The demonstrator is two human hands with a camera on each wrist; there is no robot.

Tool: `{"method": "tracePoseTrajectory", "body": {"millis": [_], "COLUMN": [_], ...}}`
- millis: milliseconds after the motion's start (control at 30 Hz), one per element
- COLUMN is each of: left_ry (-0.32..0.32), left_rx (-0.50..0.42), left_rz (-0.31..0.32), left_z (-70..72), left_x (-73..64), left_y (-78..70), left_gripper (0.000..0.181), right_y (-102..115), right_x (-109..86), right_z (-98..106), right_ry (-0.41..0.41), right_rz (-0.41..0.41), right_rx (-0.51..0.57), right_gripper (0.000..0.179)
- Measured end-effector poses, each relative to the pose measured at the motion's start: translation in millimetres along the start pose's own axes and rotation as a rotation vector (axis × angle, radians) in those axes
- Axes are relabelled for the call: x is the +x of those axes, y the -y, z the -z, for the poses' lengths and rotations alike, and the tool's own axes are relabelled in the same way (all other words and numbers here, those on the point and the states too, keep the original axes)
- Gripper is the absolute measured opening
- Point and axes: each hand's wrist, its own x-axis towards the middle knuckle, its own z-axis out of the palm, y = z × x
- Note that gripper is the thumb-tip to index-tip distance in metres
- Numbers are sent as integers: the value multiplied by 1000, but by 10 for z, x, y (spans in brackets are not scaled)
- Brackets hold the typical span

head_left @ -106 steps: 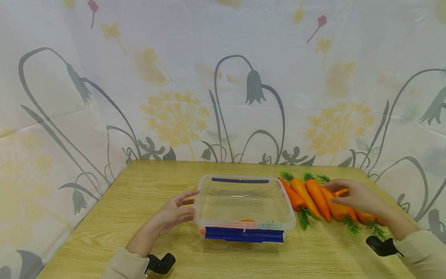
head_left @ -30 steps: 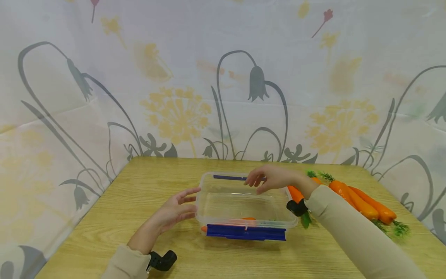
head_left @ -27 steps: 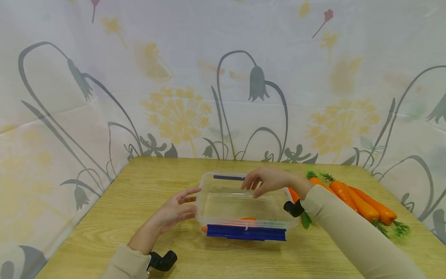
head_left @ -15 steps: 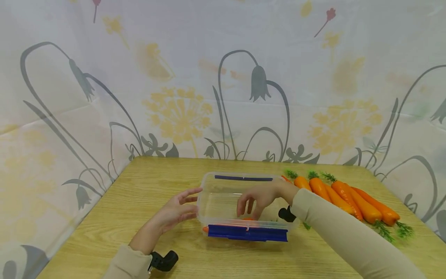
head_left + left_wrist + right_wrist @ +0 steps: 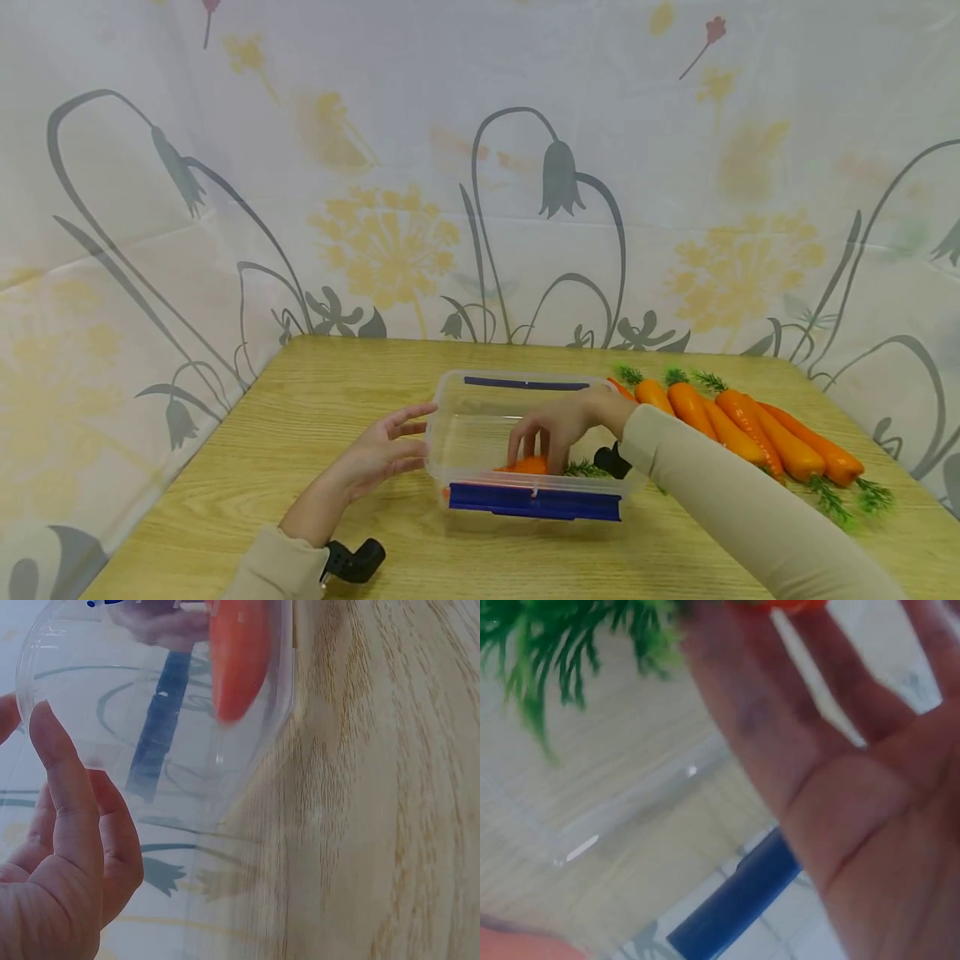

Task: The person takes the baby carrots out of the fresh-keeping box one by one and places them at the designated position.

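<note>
A clear plastic container (image 5: 480, 429) with blue clip flaps stands at mid-table, lidless. My right hand (image 5: 558, 425) reaches down inside it and pinches an orange carrot (image 5: 531, 465) between thumb and fingers. That carrot's green leafy top (image 5: 570, 645) fills the upper left of the right wrist view, its body mostly cut off by the frame. Against the container's left wall, my left hand (image 5: 382, 454) rests with loosely extended fingers. Through the clear wall, the left wrist view shows the carrot's tip (image 5: 240, 675).
Several more carrots (image 5: 780, 437) with green tops lie side by side on the table, right of the container. The wooden table (image 5: 360, 367) ends at a floral-patterned cloth backdrop (image 5: 420, 167). A black wrist camera (image 5: 356, 560) sits below my left hand.
My right hand has moved left from the carrot pile, dipped into the container and taken hold of a carrot, which sits slightly higher. The piled carrots lie farther right. My left hand stays put.
</note>
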Motion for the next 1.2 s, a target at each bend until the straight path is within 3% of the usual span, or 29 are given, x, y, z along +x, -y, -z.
{"method": "tracePoseTrajectory", "body": {"millis": [133, 233, 467, 633, 933, 1200], "left_ry": [-3, 2, 16, 15, 18, 19], "left_rx": [-7, -11, -21, -21, -29, -38], "left_rz": [1, 1, 2, 3, -1, 4], "left_z": [2, 2, 1, 9, 21, -7], "left_x": [-2, -5, -8, -8, -5, -2], "left_y": [-3, -7, -16, -4, -5, -6], "left_gripper": [62, 62, 62, 63, 65, 64], "right_y": [-24, -43, -7, 36, 118, 181], "right_x": [-40, -56, -26, -28, -280, -575], "right_z": [44, 74, 40, 17, 81, 50], "right_ry": [-181, -255, -214, -272, -377, -454], "right_rz": [-78, -75, -100, -107, -4, 136], "right_rx": [-60, -129, -137, -178, -219, -278], "right_gripper": [51, 56, 69, 68, 59, 56]}}
